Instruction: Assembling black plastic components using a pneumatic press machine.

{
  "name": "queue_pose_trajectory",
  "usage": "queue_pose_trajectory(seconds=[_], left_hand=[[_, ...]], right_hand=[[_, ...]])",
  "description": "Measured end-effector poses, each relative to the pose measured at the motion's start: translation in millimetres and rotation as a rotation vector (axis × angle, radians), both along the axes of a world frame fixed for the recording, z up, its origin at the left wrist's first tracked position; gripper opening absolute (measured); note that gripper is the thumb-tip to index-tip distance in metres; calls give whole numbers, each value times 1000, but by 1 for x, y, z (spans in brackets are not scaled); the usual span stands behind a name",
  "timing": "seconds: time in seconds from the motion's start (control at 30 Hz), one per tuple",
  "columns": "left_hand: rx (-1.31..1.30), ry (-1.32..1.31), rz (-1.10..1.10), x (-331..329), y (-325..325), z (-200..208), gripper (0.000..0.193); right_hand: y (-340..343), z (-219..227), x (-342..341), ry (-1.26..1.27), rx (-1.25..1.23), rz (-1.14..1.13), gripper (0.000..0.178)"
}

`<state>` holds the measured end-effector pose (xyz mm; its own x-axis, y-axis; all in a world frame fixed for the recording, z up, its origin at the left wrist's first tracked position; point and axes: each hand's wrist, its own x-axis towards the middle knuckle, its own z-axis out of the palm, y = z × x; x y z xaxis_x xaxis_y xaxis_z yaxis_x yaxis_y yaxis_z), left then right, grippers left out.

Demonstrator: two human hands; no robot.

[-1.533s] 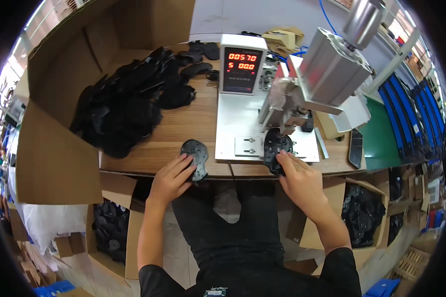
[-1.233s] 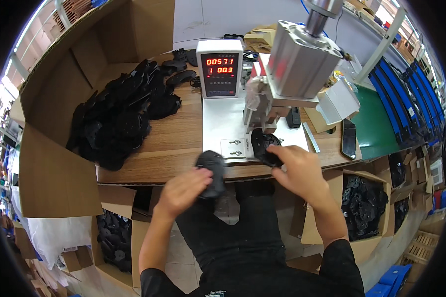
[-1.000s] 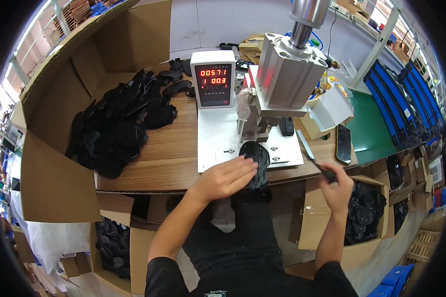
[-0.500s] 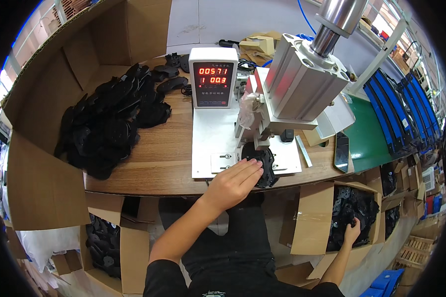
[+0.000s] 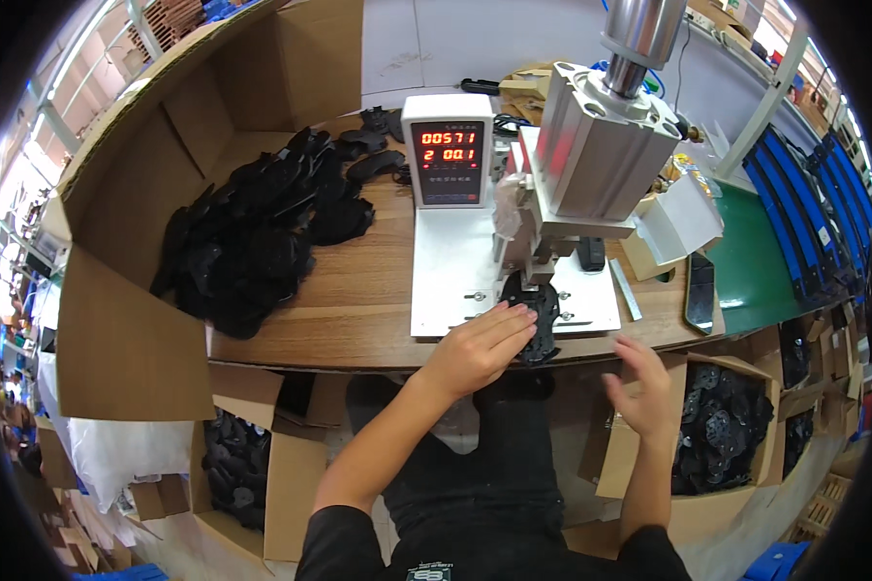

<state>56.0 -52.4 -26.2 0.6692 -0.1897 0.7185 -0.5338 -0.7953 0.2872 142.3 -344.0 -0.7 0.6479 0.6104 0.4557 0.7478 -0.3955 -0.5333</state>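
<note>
My left hand (image 5: 480, 347) rests on a flat black oval part (image 5: 541, 324) lying on the white base plate (image 5: 451, 281) of a pneumatic press (image 5: 601, 155), under its head. The fingers press on the part's left side. My right hand (image 5: 644, 387) hovers open and empty below the bench edge, in front of a cardboard box (image 5: 736, 436) filled with black parts. A grey controller with red digits (image 5: 448, 165) stands at the back of the plate.
A big pile of black parts (image 5: 252, 232) lies on the wooden bench (image 5: 358, 300) inside an open cardboard enclosure (image 5: 116, 320). A phone (image 5: 700, 290) lies on a green mat at the right. More boxes of black parts (image 5: 237, 465) stand under the bench.
My left hand carried a black part to the press and set it under the head. My right hand dropped a finished part into the right box and has risen back, empty.
</note>
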Motion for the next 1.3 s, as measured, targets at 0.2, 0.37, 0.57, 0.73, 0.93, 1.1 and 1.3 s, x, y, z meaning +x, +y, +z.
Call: queue_pose_trajectory(seconds=[0.2,0.37,0.57,0.73,0.93,1.1,1.3], left_hand=[[-72,-61,9,6,-6,-7,32],[-140,-64,-32,4,-10,-6,25],[4,-137,-116,-17,19,4,36],[173,-71,511,-89,135,7,47],[373,203,858,-153,209,-4,37],[100,-25,593,-132,185,11,32],[137,98,289,-131,141,-15,38]], right_hand=[[94,16,-1,-187,-4,370,54],[101,-7,-15,-207,-11,156,59],[112,0,-15,-273,-63,121,51],[109,2,-12,-265,-43,101,48],[110,-2,-13,-217,16,122,48],[109,-5,-12,-207,39,88,45],[115,-1,-14,-182,42,117,42]])
